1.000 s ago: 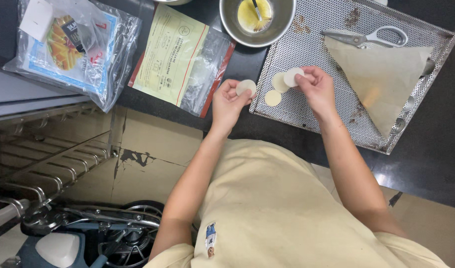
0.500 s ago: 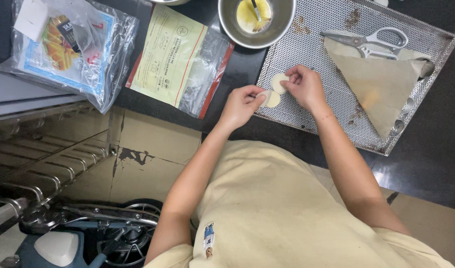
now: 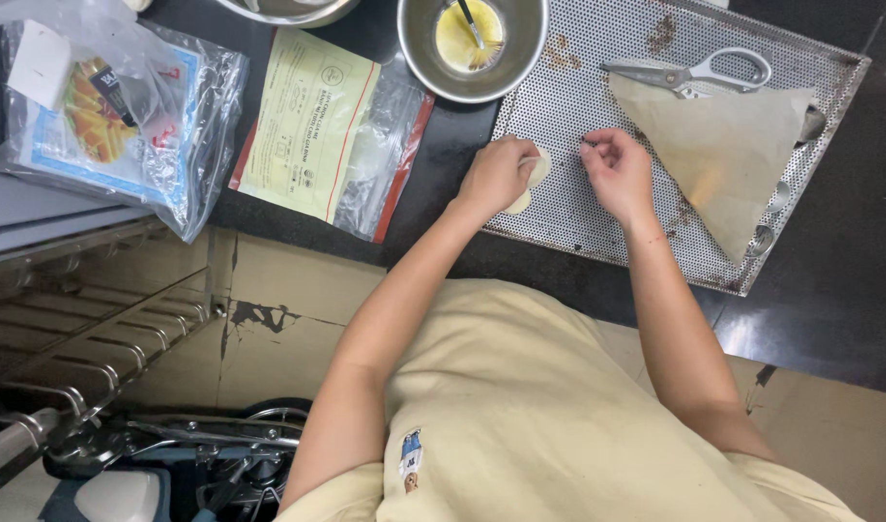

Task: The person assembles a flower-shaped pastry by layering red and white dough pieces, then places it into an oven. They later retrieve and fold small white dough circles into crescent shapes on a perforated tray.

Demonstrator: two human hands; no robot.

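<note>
Here, in the head view, we look straight down on a dark counter (image 3: pixel 829 290) and a perforated metal tray (image 3: pixel 597 208).

Left hand (image 3: pixel 496 174): curled, fingers pinched on small pale round dough discs (image 3: pixel 528 182) at the tray's left edge; one disc shows at the fingertips, another peeks out just below the hand. Right hand (image 3: pixel 617 172): loosely curled over the tray, fingertips drawn together near a tiny dark speck; we cannot tell whether it grips anything.

Step in hand, as we judge it: handling the discs one at a time over the tray, the left hand carrying the stack. The next move would call for a light pinch, since such thin rounds likely stick together and tear.

Also on the tray: a triangular sheet of brown paper (image 3: pixel 733 145), with scissors (image 3: pixel 689 72) touching its upper edge and small metal moulds (image 3: pixel 776 198) along its right side. Just above the left hand, off the tray, a steel bowl (image 3: pixel 472 43) holds yellow liquid and a brush.

Packages, left of the tray on the counter:
- Clear zip bag (image 3: pixel 332 135) with red edges and a pale yellow rectangular label, lying flat and tilted.
- Further left, a crumpled clear plastic bag (image 3: pixel 104 121) holding a blue-bordered printed pack with a picture of orange food.
</note>
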